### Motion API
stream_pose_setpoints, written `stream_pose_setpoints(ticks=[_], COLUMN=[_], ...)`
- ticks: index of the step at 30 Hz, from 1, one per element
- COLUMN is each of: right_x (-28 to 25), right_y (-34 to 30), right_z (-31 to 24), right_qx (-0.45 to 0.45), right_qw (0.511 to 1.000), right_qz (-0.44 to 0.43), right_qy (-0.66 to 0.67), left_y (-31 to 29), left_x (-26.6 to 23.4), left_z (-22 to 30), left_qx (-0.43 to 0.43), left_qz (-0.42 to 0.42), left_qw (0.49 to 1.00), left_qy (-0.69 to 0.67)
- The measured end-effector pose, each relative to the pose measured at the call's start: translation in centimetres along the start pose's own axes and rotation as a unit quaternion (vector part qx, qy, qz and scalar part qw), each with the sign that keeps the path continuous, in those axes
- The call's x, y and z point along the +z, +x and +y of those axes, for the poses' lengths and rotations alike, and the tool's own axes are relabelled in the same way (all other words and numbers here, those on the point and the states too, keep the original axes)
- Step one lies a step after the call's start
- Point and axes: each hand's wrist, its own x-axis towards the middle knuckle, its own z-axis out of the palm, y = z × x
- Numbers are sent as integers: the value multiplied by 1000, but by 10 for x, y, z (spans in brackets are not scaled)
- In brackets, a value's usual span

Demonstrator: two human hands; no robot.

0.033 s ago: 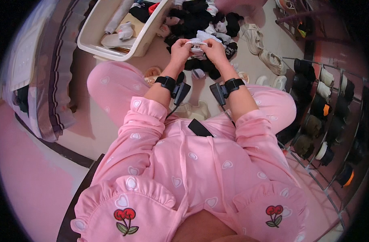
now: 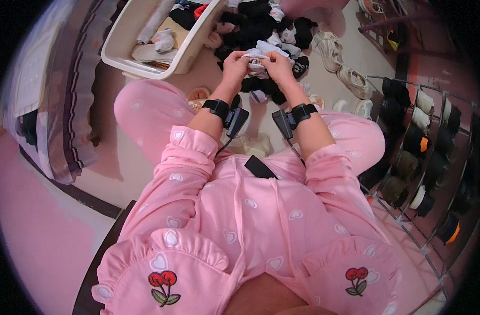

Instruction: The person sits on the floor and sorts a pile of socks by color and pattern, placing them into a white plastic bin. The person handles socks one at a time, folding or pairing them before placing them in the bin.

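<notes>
Between my two hands is a white sock (image 2: 257,57), its opening pulled apart toward me. My left hand (image 2: 234,67) pinches the left side of its edge, and my right hand (image 2: 278,66) grips the right side. Just beyond them a loose pile of socks (image 2: 245,35), mostly black with some white and grey, spreads over the floor. A small grey-and-white rolled sock (image 2: 257,96) lies nearer to me, below my hands. The far part of the held sock merges with the pale socks behind it.
A cream plastic bin (image 2: 140,69) at the upper left holds clothing, flat pale pieces and a white bundled sock (image 2: 164,40). Beige sneakers (image 2: 331,51) stand right of the pile. A metal shoe rack (image 2: 415,239) with several shoes runs along the right. A curtain (image 2: 66,100) hangs at left.
The sock's opening has shifted slightly in shape between my fingers. My hands and everything around them stay in nearly the same place.
</notes>
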Motion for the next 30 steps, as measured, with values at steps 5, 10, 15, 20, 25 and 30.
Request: stream_pose_setpoints(ticks=[5, 10, 15, 20, 25, 30], right_x=[4, -3, -1, -17, -23, -23], right_y=[-9, -5, -6, -4, 0, 0], right_z=[-13, -22, -25, -27, -23, -21], right_qx=[117, 182, 167, 117, 102, 88], right_qw=[929, 827, 788, 866, 893, 852], right_qz=[-16, -63, -130, -97, -50, -133], right_qy=[352, 529, 578, 476, 435, 498], left_y=[4, 6, -10, -13, -12, -16], left_x=[-8, -6, 3, 5, 7, 7], left_z=[7, 18, 26, 35, 33, 34], left_qx=[-58, 13, -11, -56, -80, -148], left_qz=[-78, -92, -93, -88, -161, -303], left_qw=[986, 990, 989, 993, 977, 889], left_qy=[-135, 108, 111, 51, -114, -309])
